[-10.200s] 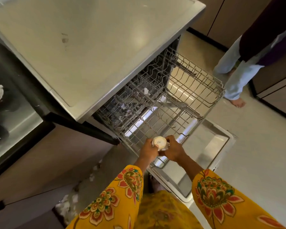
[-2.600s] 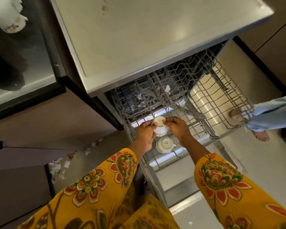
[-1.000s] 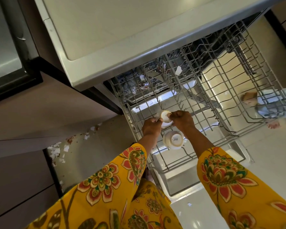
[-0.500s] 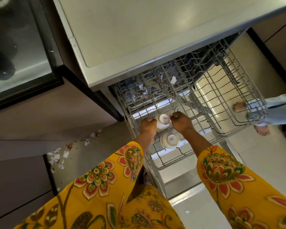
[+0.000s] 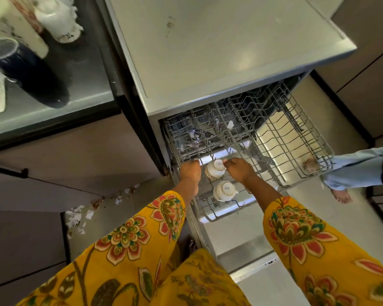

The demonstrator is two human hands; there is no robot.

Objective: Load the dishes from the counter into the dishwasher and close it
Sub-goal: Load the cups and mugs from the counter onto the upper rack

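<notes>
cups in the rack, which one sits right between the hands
The farther cup, upside down between the left hand and right hand. The other upturned cup sits nearer the person, behind the hands.

Since the earlier views, we have released the second cup (image 5: 215,171); left hand (image 5: 190,171) and right hand (image 5: 239,168) now flank it, beside the first cup (image 5: 224,191).

Soft, even light is seen; glare sits on the dishwasher top (image 5: 219,40) (edges are bent, corners blurred).
</notes>
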